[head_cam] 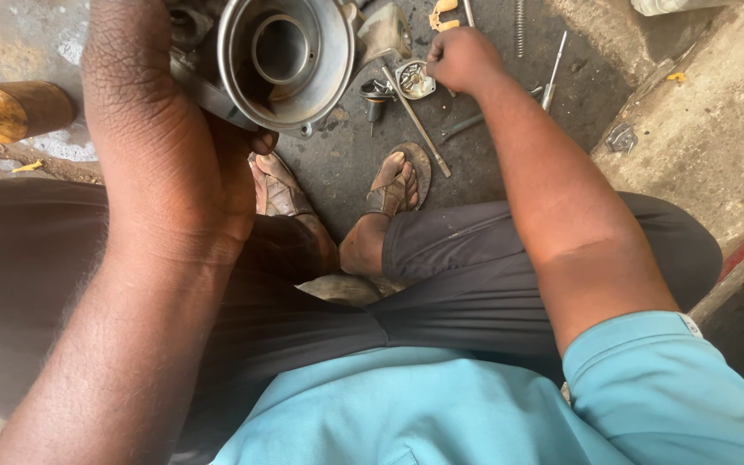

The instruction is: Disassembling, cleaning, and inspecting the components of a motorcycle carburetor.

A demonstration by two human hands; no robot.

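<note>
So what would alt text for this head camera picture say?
A seated person's left hand holds up a round metal engine part, while the right hand reaches down to small metal parts and tools on the oily concrete floor by sandalled feet.

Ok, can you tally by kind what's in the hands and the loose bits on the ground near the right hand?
Round metal housing, held up in the left hand: 1
Long metal rods, one by the right hand, one further right: 2
Coil spring: 1
Small round metal part: 1
Yellow pieces: 2
Total: 7
</note>
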